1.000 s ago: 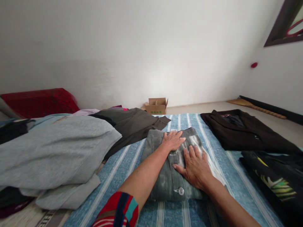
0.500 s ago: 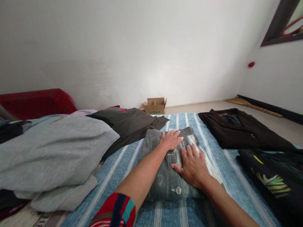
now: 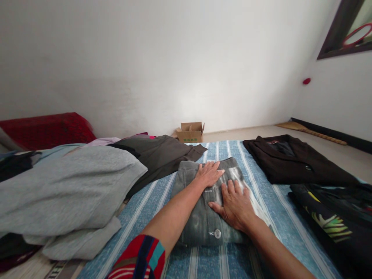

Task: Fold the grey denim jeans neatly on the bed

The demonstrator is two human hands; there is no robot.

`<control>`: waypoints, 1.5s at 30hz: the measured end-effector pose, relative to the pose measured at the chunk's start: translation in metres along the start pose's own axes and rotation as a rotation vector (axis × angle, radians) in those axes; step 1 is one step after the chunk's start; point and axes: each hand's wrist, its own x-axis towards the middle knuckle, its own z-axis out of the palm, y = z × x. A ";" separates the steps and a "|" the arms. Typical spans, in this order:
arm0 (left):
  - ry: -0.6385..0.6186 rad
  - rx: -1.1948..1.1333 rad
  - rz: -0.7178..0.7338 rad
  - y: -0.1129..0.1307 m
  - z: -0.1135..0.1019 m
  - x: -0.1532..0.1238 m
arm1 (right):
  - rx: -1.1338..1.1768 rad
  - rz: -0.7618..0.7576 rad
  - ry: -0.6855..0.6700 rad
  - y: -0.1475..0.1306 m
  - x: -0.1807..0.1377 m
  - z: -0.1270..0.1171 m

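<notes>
A folded grey denim garment [image 3: 197, 217] with a whitish faded patch and a metal button lies in front of me on a blue striped cloth [image 3: 145, 217]. My left hand [image 3: 208, 174] rests flat on its far part, just below the band, fingers stretched out. Nearer and to the right, my right hand [image 3: 236, 205] presses flat on the same garment with its fingers spread and its thumb pointing left. Neither hand grips anything. Part of the denim is covered by my hands and forearms.
To the left lie a grey garment [image 3: 72, 190] and a dark olive garment [image 3: 162, 155] in a loose pile. A folded dark brown garment [image 3: 293, 162] and a black printed garment [image 3: 325, 209] are at right. A cardboard box [image 3: 190, 133] stands by the wall.
The view has tilted and shifted very slightly. Both hands stay flat on the denim garment in nearly the same places.
</notes>
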 end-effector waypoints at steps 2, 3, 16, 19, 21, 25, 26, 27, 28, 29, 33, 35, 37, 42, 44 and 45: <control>0.028 -0.002 -0.023 0.002 -0.007 -0.005 | -0.003 -0.006 0.008 0.000 0.000 0.000; 0.037 0.001 -0.039 0.002 -0.012 -0.009 | -0.005 -0.008 0.012 0.000 -0.001 0.001; -0.059 0.062 -0.303 -0.020 -0.004 -0.075 | -0.038 -0.007 0.051 0.001 -0.003 0.007; -0.061 0.040 -0.306 -0.021 -0.001 -0.074 | -0.055 0.002 0.036 0.000 -0.004 0.007; -0.068 0.028 -0.305 -0.021 0.000 -0.073 | -0.061 0.004 0.026 0.000 -0.005 0.006; -0.062 0.021 -0.304 -0.023 0.001 -0.073 | -0.065 0.003 0.027 0.000 -0.004 0.006; -0.059 0.021 -0.303 -0.023 0.002 -0.073 | -0.067 0.003 0.027 0.000 -0.004 0.006; -0.056 0.022 -0.302 -0.023 0.002 -0.073 | -0.069 0.004 0.025 0.000 -0.004 0.006; -0.053 0.025 -0.300 -0.023 0.002 -0.073 | -0.070 0.004 0.024 0.000 -0.003 0.006; -0.052 0.027 -0.299 -0.022 0.002 -0.074 | -0.071 0.004 0.024 0.001 -0.003 0.006; -0.047 0.039 -0.295 -0.021 0.002 -0.074 | -0.074 0.005 0.027 0.001 -0.002 0.005; -0.045 0.042 -0.293 -0.022 0.002 -0.074 | -0.074 0.001 0.032 0.001 -0.003 0.005; -0.043 0.046 -0.291 -0.022 0.003 -0.073 | -0.074 -0.002 0.041 0.000 -0.003 0.005; -0.031 0.060 -0.292 -0.022 0.005 -0.072 | -0.078 -0.010 0.047 0.002 -0.003 0.006; -0.028 0.065 -0.293 -0.021 0.006 -0.072 | -0.078 -0.011 0.044 0.003 -0.003 0.007; -0.027 0.068 -0.294 -0.021 0.006 -0.072 | -0.077 -0.012 0.044 0.003 -0.003 0.007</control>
